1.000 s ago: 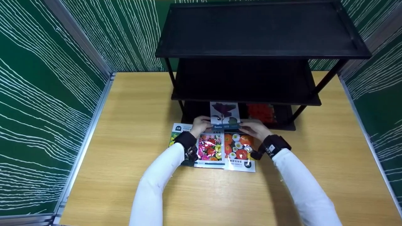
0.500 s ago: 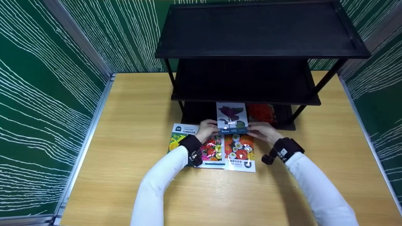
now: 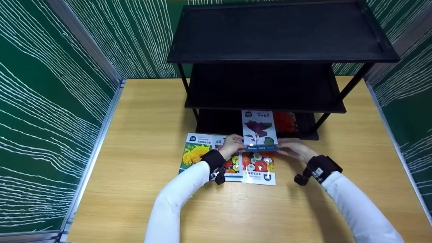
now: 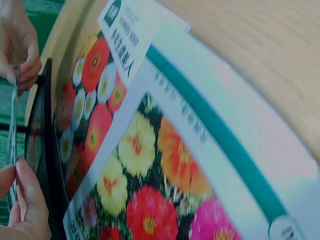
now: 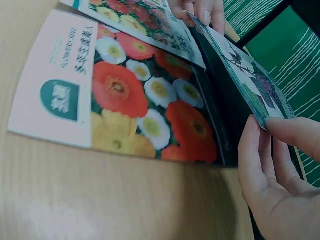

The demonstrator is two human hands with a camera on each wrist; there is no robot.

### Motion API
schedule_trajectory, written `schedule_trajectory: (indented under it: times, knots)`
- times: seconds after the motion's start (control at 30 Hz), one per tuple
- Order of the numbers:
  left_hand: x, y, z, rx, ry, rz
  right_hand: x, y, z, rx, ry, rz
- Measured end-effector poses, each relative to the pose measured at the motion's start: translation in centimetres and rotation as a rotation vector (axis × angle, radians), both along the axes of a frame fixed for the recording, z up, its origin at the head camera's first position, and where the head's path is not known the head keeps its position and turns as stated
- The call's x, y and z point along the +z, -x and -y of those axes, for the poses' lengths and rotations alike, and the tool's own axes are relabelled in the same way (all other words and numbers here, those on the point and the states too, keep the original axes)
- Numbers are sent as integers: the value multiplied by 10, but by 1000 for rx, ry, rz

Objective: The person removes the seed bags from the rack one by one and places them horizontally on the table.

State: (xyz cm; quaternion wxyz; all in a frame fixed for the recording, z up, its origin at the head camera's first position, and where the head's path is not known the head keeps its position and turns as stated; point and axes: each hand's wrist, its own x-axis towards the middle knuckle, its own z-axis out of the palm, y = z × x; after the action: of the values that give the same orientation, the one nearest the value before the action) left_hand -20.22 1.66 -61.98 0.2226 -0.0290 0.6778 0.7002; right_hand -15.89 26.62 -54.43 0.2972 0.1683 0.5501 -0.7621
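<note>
A white seed packet (image 3: 258, 130) with a dark purple plant picture is pinched at its two near corners, by my left hand (image 3: 232, 145) and my right hand (image 3: 294, 149). In the right wrist view the seed packet (image 5: 250, 80) is raised above the table, thumb on top and fingers beneath. Its far end reaches into the bottom level of the black shelf. Below it on the table lie a yellow-flower packet (image 3: 194, 153), a mixed-flower packet (image 4: 150, 200) partly under my left hand, and a packet of orange and white poppies (image 5: 150, 100).
The black three-level shelf (image 3: 283, 33) stands at the back of the wooden table (image 3: 135, 141). On its bottom level lies a red-flower packet (image 3: 286, 123), right of the held one. Green walls (image 3: 40, 101) with white lines enclose the table.
Both hands have moved right and slightly nearer with the purple-plant packet, showing more of it. The yellow-flower packet is more uncovered; the held one now overlaps the top of the poppy packet.
</note>
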Motion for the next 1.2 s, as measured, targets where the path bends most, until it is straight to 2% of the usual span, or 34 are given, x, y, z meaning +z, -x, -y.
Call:
schedule_trajectory:
  times: [0.03, 0.07, 0.1, 0.17, 0.2, 0.27, 0.33, 0.4, 0.43, 0.5, 0.57, 0.6, 0.63, 0.73, 0.77, 0.8, 0.87, 0.9, 1.0, 1.07, 1.1, 1.13, 1.2]
  knots:
    - [8, -4, -1, -7, 6, 21, -1, -2, -2, 5, 16, 0]
    - [7, -5, -4, -4, 7, 30, -1, -3, -4, 1, 41, 6]
    - [15, -8, -8, -1, 24, 50, -3, -5, -7, 0, 64, 6]
    - [-29, 4, -15, -12, -11, -16, -4, -9, -10, 2, 83, 7]
    - [-38, 7, -21, 5, 19, 12, -5, -11, -12, 2, 84, 8]
    - [-76, 17, -31, 20, 31, -3, -6, -15, -16, -9, 79, 13]
    - [-101, 22, -38, 11, 9, -26, -6, -19, -18, -4, 64, 14]
    - [-113, 24, -44, 21, -8, 17, -5, -23, -21, -7, 39, 16]
    - [-120, 24, -45, 7, -33, -2, -5, -25, -23, -6, 28, 19]
    - [-122, 23, -47, -7, -68, -5, -4, -29, -25, 5, 10, 20]
    - [-110, 16, -49, -13, -61, 2, -4, -33, -28, 8, 0, 25]
    - [-92, 7, -50, -10, -4, 5, -4, -35, -30, 14, -4, 26]
    - [-79, 2, -51, -15, 28, 20, -4, -37, -31, 20, -4, 26]
    - [-43, -15, -52, -28, 62, 35, -5, -42, -36, 28, 13, 27]
    - [-36, -19, -53, -34, 74, 47, -5, -44, -38, 31, 19, 26]
    - [-37, -22, -55, -36, 74, 31, -6, -46, -39, 33, 23, 26]
    - [-55, -19, -60, -43, 45, 15, -7, -50, -43, 36, 37, 26]
    - [-62, -19, -63, -39, 66, 33, -7, -52, -44, 35, 42, 30]
    - [-108, -13, -74, -46, 53, -12, -8, -57, -48, 42, 47, 39]
    - [-127, -11, -80, -46, 50, -6, -9, -60, -51, 49, 46, 42]
    - [-133, -11, -83, -47, 53, 0, -9, -61, -52, 54, 37, 43]
    - [-141, -10, -85, -52, 52, -33, -9, -63, -53, 64, 32, 36]
    - [-143, -13, -90, -43, 59, -22, -9, -65, -55, 74, 13, 32]
